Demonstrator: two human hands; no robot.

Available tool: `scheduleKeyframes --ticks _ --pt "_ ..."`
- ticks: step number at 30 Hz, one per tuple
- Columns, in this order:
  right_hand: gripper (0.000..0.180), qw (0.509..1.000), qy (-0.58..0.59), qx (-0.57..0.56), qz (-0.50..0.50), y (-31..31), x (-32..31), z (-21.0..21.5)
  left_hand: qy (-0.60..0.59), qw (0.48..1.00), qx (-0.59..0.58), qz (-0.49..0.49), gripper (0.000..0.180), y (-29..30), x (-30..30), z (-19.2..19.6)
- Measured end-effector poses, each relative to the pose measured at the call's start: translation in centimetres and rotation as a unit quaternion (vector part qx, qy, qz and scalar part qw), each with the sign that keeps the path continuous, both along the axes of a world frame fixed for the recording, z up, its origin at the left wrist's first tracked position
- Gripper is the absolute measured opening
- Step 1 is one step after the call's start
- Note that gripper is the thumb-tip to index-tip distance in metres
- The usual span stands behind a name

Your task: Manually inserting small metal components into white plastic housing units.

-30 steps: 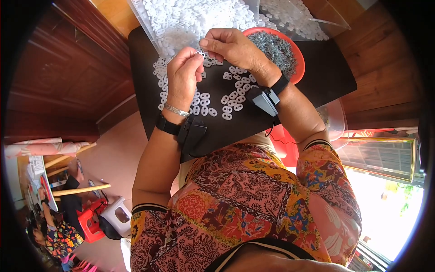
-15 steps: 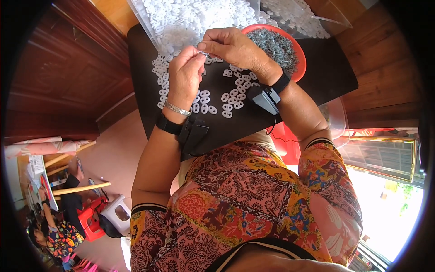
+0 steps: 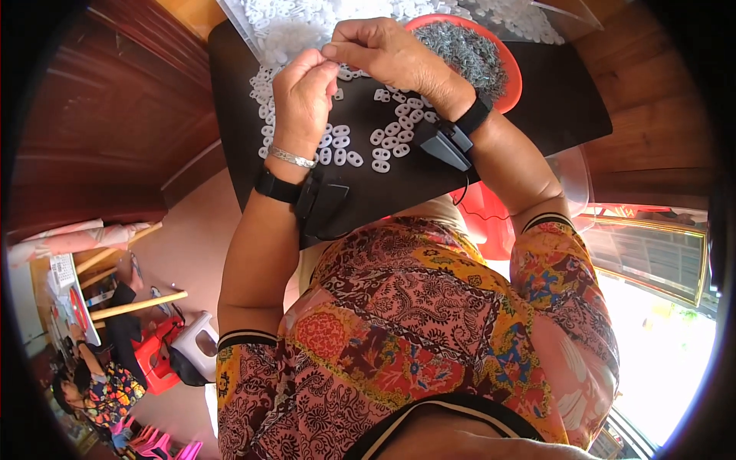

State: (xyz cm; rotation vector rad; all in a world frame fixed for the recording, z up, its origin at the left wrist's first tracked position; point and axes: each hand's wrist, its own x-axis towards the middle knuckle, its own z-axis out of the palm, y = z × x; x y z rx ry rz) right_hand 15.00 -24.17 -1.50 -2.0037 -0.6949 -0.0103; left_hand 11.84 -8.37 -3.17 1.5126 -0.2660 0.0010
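My left hand [image 3: 303,100] and my right hand [image 3: 391,57] meet above the far part of a black table [image 3: 368,203]. The fingertips of both are pinched closed against each other. Whatever lies between them is too small and covered to make out. Below and around the hands lie small white two-holed plastic pieces [image 3: 339,142], some in loose rows. More of these white pieces [image 3: 402,130] sit under my right wrist. Beside my right hand stands a red bowl [image 3: 515,80] full of small grey metal parts [image 3: 468,57], perhaps screws.
Clear plastic bins heaped with white pieces [image 3: 299,23] stand at the table's far edge. A red stool [image 3: 498,230] is beyond the table's near right side. At lower left, another person [image 3: 115,391] sits near red and white stools [image 3: 195,349].
The table and its things have shifted up in the picture. Both hands stay pinched together; the small pale piece glimpsed at my fingertips before is now hidden.
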Motion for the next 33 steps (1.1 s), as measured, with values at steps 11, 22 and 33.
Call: scheduleKeyframes --ticks 11,22,33 --pt "0.02 0.979 -0.122 -0.138 -0.091 0.4 -0.4 -1.2 0.06 0.986 -0.134 0.079 0.01 1.8 1.7 -0.4" --pt "0.019 0.959 -0.169 -0.204 0.106 2.7 -1.9 -2.2 0.032 0.983 -0.161 0.087 0.01 2.4 2.0 0.1" --pt "0.015 0.972 -0.131 -0.18 0.077 2.1 -1.5 -2.8 0.039 0.985 -0.144 0.084 0.011 2.3 1.8 -0.3"
